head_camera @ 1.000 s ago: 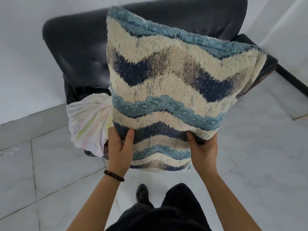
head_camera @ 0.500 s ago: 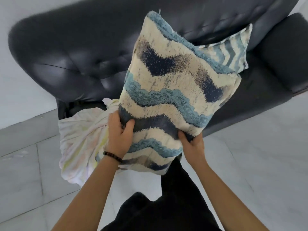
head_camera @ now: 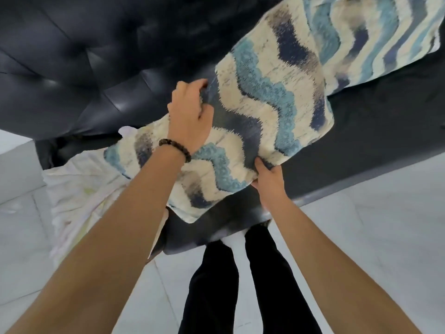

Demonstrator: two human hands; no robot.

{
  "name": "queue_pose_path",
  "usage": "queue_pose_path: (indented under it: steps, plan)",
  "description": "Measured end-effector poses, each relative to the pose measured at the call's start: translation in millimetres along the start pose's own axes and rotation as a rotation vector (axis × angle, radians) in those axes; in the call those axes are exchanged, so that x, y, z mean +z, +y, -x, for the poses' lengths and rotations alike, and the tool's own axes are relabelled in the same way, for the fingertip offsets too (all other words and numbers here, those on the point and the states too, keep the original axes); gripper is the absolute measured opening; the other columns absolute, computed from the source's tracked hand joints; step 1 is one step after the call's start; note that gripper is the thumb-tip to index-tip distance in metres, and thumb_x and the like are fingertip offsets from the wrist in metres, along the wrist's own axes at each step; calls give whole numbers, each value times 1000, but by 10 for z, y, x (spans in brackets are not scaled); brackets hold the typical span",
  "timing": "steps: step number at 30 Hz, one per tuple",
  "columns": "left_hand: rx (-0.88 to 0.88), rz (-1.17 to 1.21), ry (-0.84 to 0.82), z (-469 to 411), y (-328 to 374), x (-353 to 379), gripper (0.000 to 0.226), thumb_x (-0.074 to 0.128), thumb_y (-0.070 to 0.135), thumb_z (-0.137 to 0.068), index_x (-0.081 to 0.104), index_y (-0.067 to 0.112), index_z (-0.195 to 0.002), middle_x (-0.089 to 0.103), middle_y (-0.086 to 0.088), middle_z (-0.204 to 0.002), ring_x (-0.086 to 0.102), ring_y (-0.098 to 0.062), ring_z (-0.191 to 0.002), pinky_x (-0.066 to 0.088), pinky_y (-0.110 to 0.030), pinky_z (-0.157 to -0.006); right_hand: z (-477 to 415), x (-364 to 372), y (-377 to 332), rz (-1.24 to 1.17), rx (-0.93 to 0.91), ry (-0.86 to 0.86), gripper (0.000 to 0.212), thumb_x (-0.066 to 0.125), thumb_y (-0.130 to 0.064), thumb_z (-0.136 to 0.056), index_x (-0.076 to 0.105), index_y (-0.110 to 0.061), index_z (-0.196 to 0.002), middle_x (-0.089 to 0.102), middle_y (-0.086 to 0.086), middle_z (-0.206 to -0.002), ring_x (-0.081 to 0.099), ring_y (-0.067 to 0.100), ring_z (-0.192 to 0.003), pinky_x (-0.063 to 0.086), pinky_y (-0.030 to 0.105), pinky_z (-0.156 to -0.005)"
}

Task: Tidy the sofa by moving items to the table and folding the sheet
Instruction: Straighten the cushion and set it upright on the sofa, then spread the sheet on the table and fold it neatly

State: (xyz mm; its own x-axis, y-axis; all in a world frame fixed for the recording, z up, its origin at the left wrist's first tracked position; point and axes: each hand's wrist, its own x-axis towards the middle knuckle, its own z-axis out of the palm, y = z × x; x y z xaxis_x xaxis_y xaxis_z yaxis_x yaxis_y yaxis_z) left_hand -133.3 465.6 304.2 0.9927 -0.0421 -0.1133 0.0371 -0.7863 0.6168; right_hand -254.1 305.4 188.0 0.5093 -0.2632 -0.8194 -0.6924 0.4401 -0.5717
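Note:
A cushion (head_camera: 255, 121) with cream, light-blue and navy zigzag bands lies tilted on the seat of the black leather sofa (head_camera: 79, 61). My left hand (head_camera: 190, 114), with a bead bracelet at the wrist, grips its upper left edge. At the cushion's lower right edge my right hand (head_camera: 268, 180) pinches the fabric. A second cushion (head_camera: 375, 37) of the same pattern leans at the sofa's right, partly behind the first. A crumpled pale sheet (head_camera: 79, 196) hangs over the sofa's left front, partly under the held cushion.
Pale grey floor tiles (head_camera: 373, 232) spread in front of the sofa. My black-trousered legs (head_camera: 240, 285) stand close to the sofa's front edge. The table is not in view.
The cushion went from upright in front of me down onto the sofa seat, now lying tilted. My left hand shifted to its upper edge, and I leaned closer to the sofa.

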Motion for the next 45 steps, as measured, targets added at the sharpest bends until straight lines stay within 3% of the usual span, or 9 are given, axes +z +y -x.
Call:
queue_pose_path:
  steps: [8, 12, 15, 20, 26, 33, 36, 39, 45]
  plan:
    - [332, -181, 163, -1149, -570, 677, 36, 39, 16, -93, 56, 11, -125, 54, -13, -120, 53, -31, -107, 44, -44, -91, -1315, 629, 19, -113, 8, -39, 21, 58, -20, -99, 53, -16, -119, 66, -1, -115, 67, 17, -101, 58, 41, -89]
    - [427, -348, 305, -1383, -816, 931, 35, 40, 34, -97, 64, 9, -100, 66, -14, -89, 62, -29, -88, 43, -38, -86, -1788, 831, 50, 39, 10, -26, 47, 63, -30, -95, 39, -14, -133, 54, 2, -128, 58, 21, -116, 49, 43, -103]
    - [306, -548, 179, -1275, -1083, 1025, 55, 26, 53, -97, 52, 21, -133, 54, -7, -137, 45, -26, -131, 26, -40, -109, -1919, 890, 117, 223, 37, -22, 86, 65, -44, -88, 13, -22, -154, 36, 0, -151, 49, 22, -127, 42, 50, -109]
    - [15, -670, 189, -1153, -1524, 940, 75, 25, 69, -90, 30, 25, -150, 27, -4, -158, 20, -28, -147, 11, -50, -118, -2022, 875, 203, 244, 9, -56, 75, 54, -38, -99, 8, -16, -153, 44, 11, -138, 62, 23, -107, 60, 37, -83]
    - [40, -718, 235, -1458, -1411, 770, 53, 18, 64, -94, 46, 31, -124, 50, 1, -135, 39, -27, -130, 26, -49, -105, -2086, 998, -7, 512, 65, -182, 80, 43, -60, -96, 0, -29, -156, 60, 4, -128, 69, 17, -92, 60, 34, -69]
    - [322, -568, 772, -1100, -1649, 918, 31, 55, 46, -96, 64, 22, -114, 63, -17, -109, 37, -20, -108, 38, -49, -94, -2264, 1256, -174, 641, 28, -236, 54, 41, -60, -97, 29, -26, -137, 63, 10, -115, 67, 24, -91, 59, 37, -76]
    - [-119, -381, 736, -1081, -1867, 1006, 90, 49, 75, -84, 43, 6, -142, 37, -33, -143, 30, -41, -138, 25, -57, -112, -2270, 1242, -38, 540, -16, -119, 65, 53, -56, -93, 23, -22, -140, 59, 8, -115, 65, 24, -90, 57, 34, -72]
    - [-521, 77, 745, -732, -1977, 1128, 141, 54, 92, -59, 9, -3, -152, 8, -24, -158, 9, -30, -148, 10, -39, -121, -2153, 1150, 74, 418, -259, 291, 101, 80, -43, -76, 12, -22, -148, 29, 9, -141, 53, 31, -114, 50, 41, -93]
    - [-643, 256, 218, -105, -2417, 1842, 135, 77, 61, -68, -12, 8, -153, -2, -12, -162, 3, -25, -149, 13, -34, -117, -2336, 894, -222, 832, -530, 138, 123, 80, -27, -80, -18, -20, -155, -17, 17, -162, 0, 26, -151, 26, 22, -100]
